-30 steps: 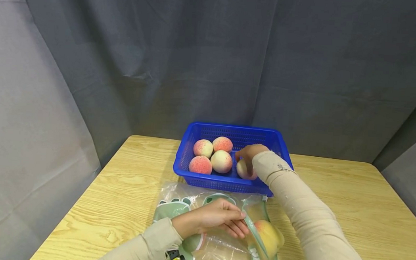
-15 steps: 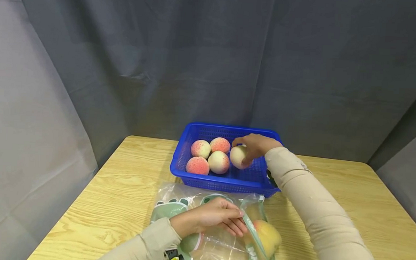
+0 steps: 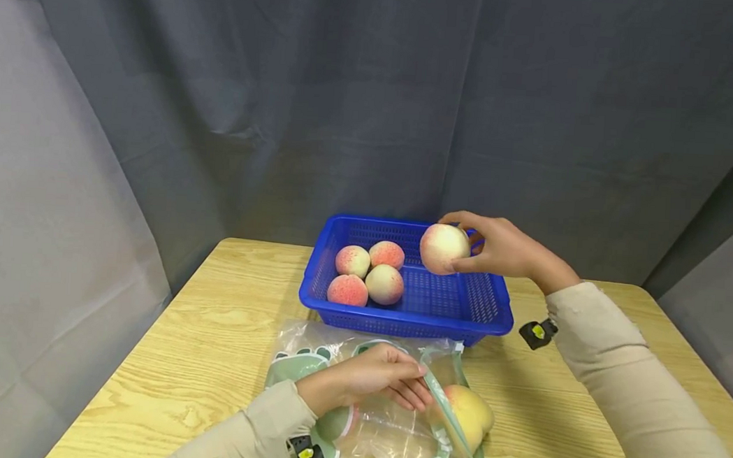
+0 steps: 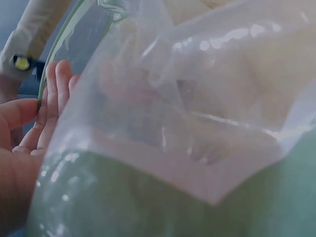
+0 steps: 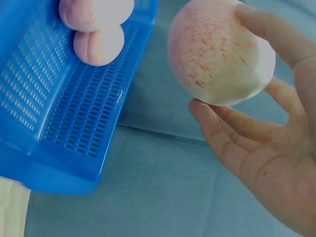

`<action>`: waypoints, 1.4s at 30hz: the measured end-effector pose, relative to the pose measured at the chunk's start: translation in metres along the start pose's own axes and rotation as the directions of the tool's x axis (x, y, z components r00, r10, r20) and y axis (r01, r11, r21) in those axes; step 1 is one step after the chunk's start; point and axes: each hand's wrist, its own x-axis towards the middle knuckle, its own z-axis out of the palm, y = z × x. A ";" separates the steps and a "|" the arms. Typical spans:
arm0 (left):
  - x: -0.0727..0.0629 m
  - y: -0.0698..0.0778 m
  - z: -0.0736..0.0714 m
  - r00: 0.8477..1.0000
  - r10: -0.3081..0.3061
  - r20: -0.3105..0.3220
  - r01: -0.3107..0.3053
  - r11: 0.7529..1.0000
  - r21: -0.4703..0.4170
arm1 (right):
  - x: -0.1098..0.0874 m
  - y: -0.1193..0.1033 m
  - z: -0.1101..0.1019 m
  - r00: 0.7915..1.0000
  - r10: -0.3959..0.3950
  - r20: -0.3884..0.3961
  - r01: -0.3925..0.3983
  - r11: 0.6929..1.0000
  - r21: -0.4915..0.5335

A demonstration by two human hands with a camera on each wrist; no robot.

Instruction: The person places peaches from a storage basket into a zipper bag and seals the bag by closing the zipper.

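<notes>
head view: the right hand [image 3: 502, 248] grips a peach [image 3: 444, 249] between thumb and fingertips, raised over the right half of the basket [image 3: 392, 317] and apart from the four peaches [image 3: 385, 285] inside. the held one sits left of the palm, round, with no clear long axis. the bag [image 3: 446, 408] lies on the basket's near side, lower than the peach, mouth parted towards the right; the left hand [image 3: 385, 379] pinches its green edge.
</notes>
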 end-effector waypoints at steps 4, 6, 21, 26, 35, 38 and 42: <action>0.001 0.000 0.000 1.000 -0.001 0.005 0.001 1.000 -0.001 | -0.032 -0.003 0.005 0.997 0.013 -0.082 -0.008 0.998 0.058; 0.002 0.000 0.000 1.000 0.001 0.004 -0.001 1.000 -0.011 | -0.049 -0.004 0.011 0.993 0.017 -0.117 -0.006 0.995 0.096; 0.005 0.004 0.000 1.000 0.002 0.003 -0.002 1.000 -0.008 | -0.139 -0.007 0.087 0.954 0.193 -0.230 -0.093 0.918 0.385; 0.006 0.006 -0.001 1.000 0.008 0.001 -0.008 1.000 -0.007 | -0.148 -0.004 0.109 0.937 0.264 -0.227 -0.108 0.841 0.530; 0.006 0.007 -0.002 1.000 0.024 -0.010 -0.024 1.000 -0.020 | -0.154 -0.007 0.133 0.925 0.301 -0.230 -0.106 0.788 0.606; 0.006 0.007 -0.003 1.000 0.028 -0.015 -0.028 0.999 -0.018 | -0.153 -0.010 0.138 0.925 0.278 -0.258 -0.078 0.805 0.588; 0.008 0.007 -0.004 0.999 0.026 -0.021 -0.026 1.000 -0.016 | -0.149 -0.016 0.143 0.921 0.277 -0.274 -0.074 0.814 0.576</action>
